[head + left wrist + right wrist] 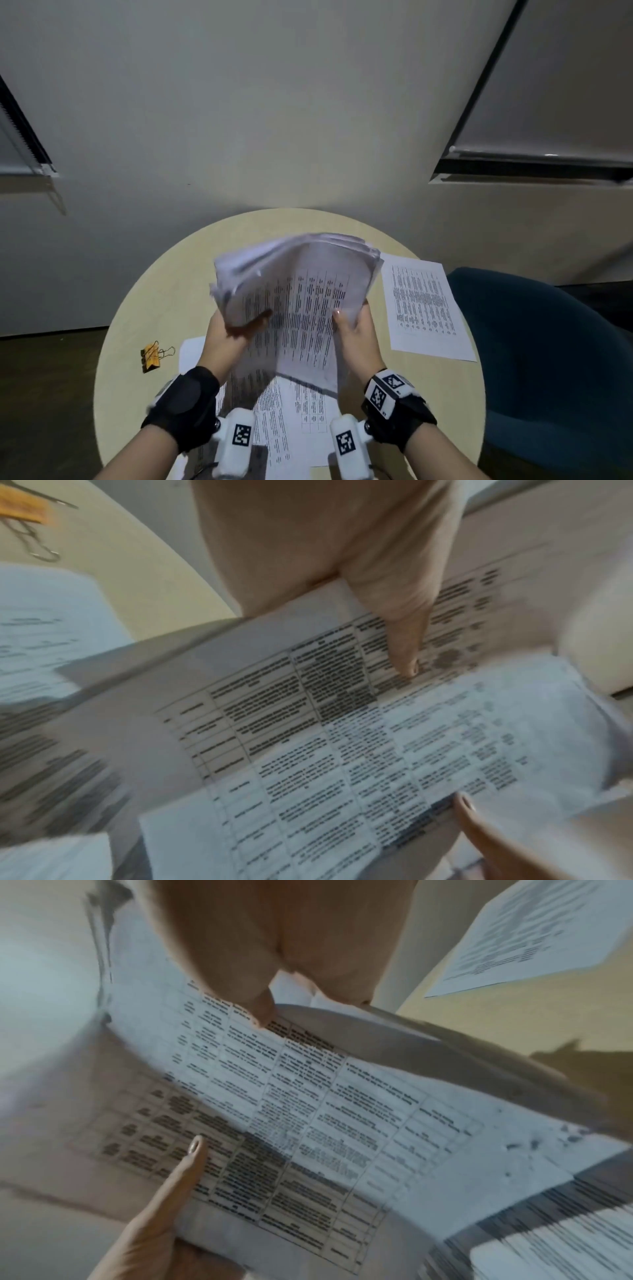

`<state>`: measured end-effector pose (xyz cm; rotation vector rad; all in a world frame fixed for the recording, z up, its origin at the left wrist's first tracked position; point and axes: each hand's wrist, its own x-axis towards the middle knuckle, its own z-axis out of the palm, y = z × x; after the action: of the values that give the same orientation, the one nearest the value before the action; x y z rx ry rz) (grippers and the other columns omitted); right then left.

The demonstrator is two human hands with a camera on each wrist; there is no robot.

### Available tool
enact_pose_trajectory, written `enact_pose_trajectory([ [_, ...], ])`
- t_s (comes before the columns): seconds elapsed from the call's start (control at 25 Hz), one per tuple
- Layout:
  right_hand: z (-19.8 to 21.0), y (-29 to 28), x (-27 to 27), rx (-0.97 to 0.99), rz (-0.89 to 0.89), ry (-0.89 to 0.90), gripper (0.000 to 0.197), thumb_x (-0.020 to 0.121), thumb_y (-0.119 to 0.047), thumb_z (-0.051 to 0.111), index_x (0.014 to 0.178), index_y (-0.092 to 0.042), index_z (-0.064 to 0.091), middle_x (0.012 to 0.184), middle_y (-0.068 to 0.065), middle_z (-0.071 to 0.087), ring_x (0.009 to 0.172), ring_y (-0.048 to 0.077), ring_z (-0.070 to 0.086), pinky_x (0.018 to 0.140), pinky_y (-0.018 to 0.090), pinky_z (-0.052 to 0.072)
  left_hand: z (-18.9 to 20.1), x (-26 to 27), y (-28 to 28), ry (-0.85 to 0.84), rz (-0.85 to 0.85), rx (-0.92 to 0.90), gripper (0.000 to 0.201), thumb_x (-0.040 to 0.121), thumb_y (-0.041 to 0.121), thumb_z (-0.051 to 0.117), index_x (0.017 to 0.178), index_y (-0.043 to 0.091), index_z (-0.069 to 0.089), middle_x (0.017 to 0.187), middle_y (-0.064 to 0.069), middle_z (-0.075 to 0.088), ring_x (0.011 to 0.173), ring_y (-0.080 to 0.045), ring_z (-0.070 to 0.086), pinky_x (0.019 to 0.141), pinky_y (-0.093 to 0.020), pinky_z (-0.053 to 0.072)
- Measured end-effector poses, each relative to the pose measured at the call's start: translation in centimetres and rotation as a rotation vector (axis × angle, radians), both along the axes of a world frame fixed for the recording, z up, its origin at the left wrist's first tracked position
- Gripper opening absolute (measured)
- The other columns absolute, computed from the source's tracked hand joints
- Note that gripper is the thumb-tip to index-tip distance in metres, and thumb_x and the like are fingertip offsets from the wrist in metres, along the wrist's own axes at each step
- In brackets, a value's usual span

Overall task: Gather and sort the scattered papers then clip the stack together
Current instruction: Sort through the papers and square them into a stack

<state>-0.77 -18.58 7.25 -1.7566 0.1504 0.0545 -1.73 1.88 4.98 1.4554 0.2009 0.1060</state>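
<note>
Stack of papers (294,294) held up over the round counter (164,301), bowed and fanned at its far edge; left hand (227,330) in a curled grip on its left side, thumb on the printed face; right hand (356,325) pinching the right edge. Loose sheet (424,308) flat at right, more sheets (291,421) beneath, binder clip (152,354) near the left rim

**Count of things on and around the desk**

Two hands (226,329) (356,325) are sharing one stack of papers (298,294). One binder clip (150,356), one lone sheet (424,305) and several overlapping sheets (294,418) are lying on one desk (164,291). One chair (548,359) is standing alongside.
</note>
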Motion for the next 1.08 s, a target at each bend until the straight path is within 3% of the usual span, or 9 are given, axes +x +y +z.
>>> enact_pose_trajectory([
  [0.2, -1.5, 0.1, -0.6, 0.045, -0.015, 0.102, 0.028, 0.098, -0.02, 0.051, 0.124, -0.015, 0.042, 0.117, -0.004, 0.056, 0.112, 0.014, 0.054, 0.104, 0.037, 0.043, -1.0, 0.0, 0.0, 0.037, -0.004, -0.027, 0.034, 0.068, 0.027, 0.079, 0.099, 0.021, 0.068, 0.092, 0.012, 0.076, 0.092, -0.01, 0.071, 0.077, -0.022, 0.056],
  [0.28, -2.4, -0.1, -0.8, 0.04, -0.019, 0.137, 0.02, 0.097, -0.019, 0.054, 0.115, -0.02, 0.044, 0.111, -0.01, 0.056, 0.104, 0.007, 0.055, 0.103, 0.039, 0.045, -1.4, -0.4, -0.4, 0.054, -0.041, 0.013, 0.026, 0.076, 0.014, 0.076, 0.097, 0.026, 0.065, 0.085, 0.021, 0.075, 0.088, -0.002, 0.07, 0.079, -0.022, 0.055],
  [0.36, -2.3, 0.0, -0.3, 0.047, -0.012, 0.118, 0.02, 0.098, -0.02, 0.051, 0.117, -0.019, 0.046, 0.115, -0.004, 0.057, 0.111, 0.014, 0.056, 0.095, 0.032, 0.046, -1.5, -0.3, -0.7, 0.043, -0.048, -0.009, 0.028, 0.081, 0.005, 0.071, 0.096, 0.028, 0.063, 0.081, 0.024, 0.074, 0.085, 0.003, 0.069, 0.076, -0.017, 0.056],
  [0.48, -1.3, 0.4, 0.4, 0.033, -0.022, 0.04, 0.035, 0.1, -0.018, 0.046, 0.134, -0.012, 0.039, 0.132, 0.001, 0.051, 0.125, 0.018, 0.048, 0.101, 0.031, 0.043, -0.9, 0.3, -0.6, -0.007, -0.019, 0.035, 0.024, 0.079, 0.015, 0.075, 0.097, 0.027, 0.065, 0.081, 0.024, 0.073, 0.082, 0.007, 0.068, 0.074, -0.01, 0.053],
  [0.64, -1.2, -0.5, 0.5, 0.042, -0.003, 0.044, 0.024, 0.096, -0.012, 0.055, 0.115, -0.018, 0.043, 0.108, -0.01, 0.055, 0.114, 0.018, 0.055, 0.076, 0.012, 0.045, -1.2, 0.4, 0.3, 0.032, -0.053, 0.048, 0.034, 0.07, 0.023, 0.08, 0.1, 0.025, 0.067, 0.09, 0.015, 0.076, 0.089, 0.0, 0.07, 0.083, -0.021, 0.054],
  [0.8, 2.3, -1.5, 1.9, 0.03, 0.013, -0.122, 0.055, 0.088, -0.014, 0.066, 0.132, -0.022, 0.035, 0.125, -0.006, 0.053, 0.118, 0.007, 0.054, 0.103, 0.03, 0.045, -1.6, 0.7, 0.3, 0.029, -0.071, 0.087, 0.024, 0.076, 0.023, 0.08, 0.093, 0.031, 0.065, 0.084, 0.016, 0.076, 0.08, 0.001, 0.069, 0.076, -0.028, 0.053],
  [0.88, 6.2, -1.7, 2.8, -0.205, 0.039, -0.446, 0.063, 0.085, -0.014, 0.069, 0.136, -0.024, 0.033, 0.125, -0.005, 0.051, 0.117, 0.004, 0.05, 0.105, 0.026, 0.041, -1.4, 0.9, 0.3, 0.027, -0.036, 0.142, 0.02, 0.078, 0.024, 0.078, 0.09, 0.034, 0.065, 0.083, 0.012, 0.076, 0.083, -0.006, 0.069, 0.078, -0.033, 0.053],
  [0.96, 10.0, -1.4, 3.6, -0.719, 0.197, -0.734, 0.072, 0.082, -0.025, 0.073, 0.142, -0.023, 0.032, 0.127, -0.002, 0.052, 0.121, 0.011, 0.047, 0.11, 0.03, 0.036, -1.4, 1.1, 0.1, 0.037, -0.03, 0.174, 0.025, 0.07, 0.038, 0.08, 0.09, 0.032, 0.066, 0.091, 0.002, 0.075, 0.089, -0.018, 0.069, 0.079, -0.039, 0.055],
  [1.08, 12.5, 0.8, 4.4, -1.234, 0.515, -0.617, 0.059, 0.084, -0.032, 0.068, 0.137, -0.025, 0.043, 0.126, 0.002, 0.059, 0.122, 0.023, 0.052, 0.106, 0.041, 0.039, -1.5, 1.1, -0.5, 0.023, -0.078, 0.213, 0.021, 0.075, 0.027, 0.08, 0.091, 0.03, 0.068, 0.095, -0.003, 0.074, 0.091, -0.024, 0.069, 0.076, -0.033, 0.055],
])
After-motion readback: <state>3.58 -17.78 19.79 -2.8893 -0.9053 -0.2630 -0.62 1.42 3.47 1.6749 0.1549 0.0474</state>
